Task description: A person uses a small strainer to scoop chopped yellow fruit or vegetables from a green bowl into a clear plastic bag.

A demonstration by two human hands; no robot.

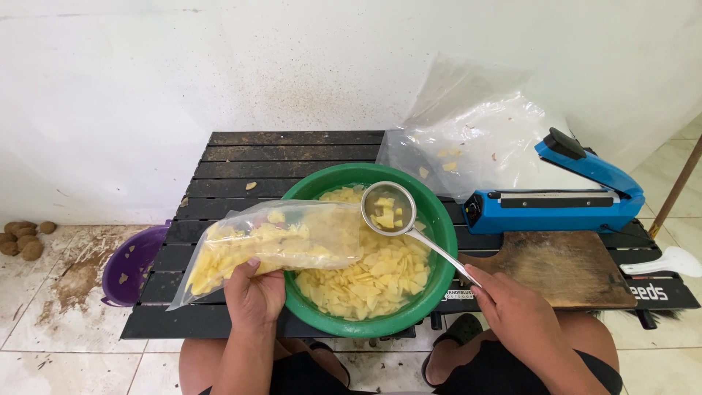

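Note:
My left hand (254, 294) grips a clear plastic bag (274, 241) partly filled with pale yellow slices, held on its side with its mouth over a green bowl (441, 219). The bowl holds many more yellow slices (369, 281). My right hand (512, 311) holds the handle of a small metal strainer ladle (389, 208), whose cup carries a few slices right at the bag's mouth, above the bowl.
The bowl sits on a black slatted table (292, 150). A blue heat sealer (556, 197) and a large empty clear bag (475, 139) lie at the right back, a wooden board (563, 267) at the right front. A purple basin (131, 263) and brown tubers (22, 238) are on the floor at the left.

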